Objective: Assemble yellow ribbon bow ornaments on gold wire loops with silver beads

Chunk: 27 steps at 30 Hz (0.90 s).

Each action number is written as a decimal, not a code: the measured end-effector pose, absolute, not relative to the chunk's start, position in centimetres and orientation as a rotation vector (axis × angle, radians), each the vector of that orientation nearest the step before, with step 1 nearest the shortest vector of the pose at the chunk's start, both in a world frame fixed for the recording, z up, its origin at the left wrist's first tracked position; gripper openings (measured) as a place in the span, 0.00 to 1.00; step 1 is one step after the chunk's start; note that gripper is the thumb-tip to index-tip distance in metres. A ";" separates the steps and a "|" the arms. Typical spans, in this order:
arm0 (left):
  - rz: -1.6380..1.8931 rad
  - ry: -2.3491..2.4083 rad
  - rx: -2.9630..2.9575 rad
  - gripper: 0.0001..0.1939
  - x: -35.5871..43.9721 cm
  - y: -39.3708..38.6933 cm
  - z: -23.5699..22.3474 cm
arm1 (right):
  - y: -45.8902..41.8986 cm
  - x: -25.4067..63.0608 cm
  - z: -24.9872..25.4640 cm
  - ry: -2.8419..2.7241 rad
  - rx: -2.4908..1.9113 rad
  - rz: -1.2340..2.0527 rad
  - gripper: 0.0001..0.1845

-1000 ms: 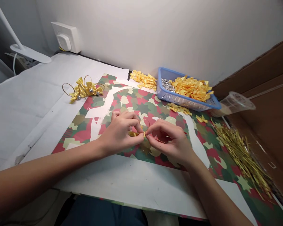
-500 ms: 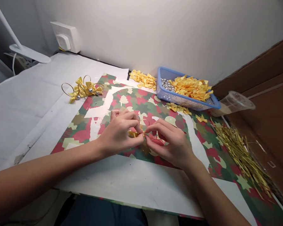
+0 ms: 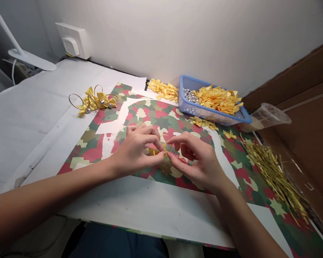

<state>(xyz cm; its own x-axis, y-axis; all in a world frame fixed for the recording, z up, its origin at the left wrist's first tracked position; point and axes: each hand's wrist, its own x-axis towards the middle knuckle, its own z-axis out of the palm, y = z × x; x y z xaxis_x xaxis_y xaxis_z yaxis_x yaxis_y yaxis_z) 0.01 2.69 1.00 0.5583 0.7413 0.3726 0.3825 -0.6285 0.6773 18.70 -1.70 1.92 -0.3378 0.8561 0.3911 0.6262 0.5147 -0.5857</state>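
My left hand [image 3: 138, 148] pinches a small yellow ribbon bow [image 3: 153, 152] between thumb and forefinger, low over the patterned paper. Part of the bow is hidden behind those fingers. Just to its right, my right hand [image 3: 197, 161] has its thumb and forefinger spread apart. The right thumb tip is close to the bow's edge; whether it touches I cannot tell. At the upper left lie several finished-looking yellow bows [image 3: 90, 100] with silver bells and gold wire loops.
A blue basket [image 3: 210, 116] holds yellow bows and silver bells against the wall. Loose bows [image 3: 163, 89] lie beside it. Gold ties [image 3: 277, 179] are heaped at the right, near a clear plastic cup [image 3: 270, 117]. A white lamp base [image 3: 32, 59] stands far left.
My right thumb and forefinger, pinched near the bow before, have parted and drawn slightly right. My left hand keeps its pinch on the bow.
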 end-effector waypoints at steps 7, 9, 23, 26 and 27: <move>0.749 0.814 2.089 0.07 -0.3 3.3 1.3 | -1.4 19.3 2.4 -2.078 -1.258 0.767 0.07; 0.701 0.755 2.017 0.08 -0.4 3.6 1.4 | -1.2 19.5 2.5 -1.996 -1.255 0.917 0.09; 0.579 0.588 2.015 0.07 -0.8 4.1 1.8 | -0.7 20.0 1.7 -1.551 -0.892 1.501 0.09; 0.559 0.588 2.042 0.07 -0.9 4.1 1.7 | -0.6 20.1 1.7 -1.531 -0.961 1.506 0.09; 0.559 0.593 2.050 0.07 -0.9 4.1 1.7 | -0.6 20.2 1.7 -1.535 -0.997 1.488 0.10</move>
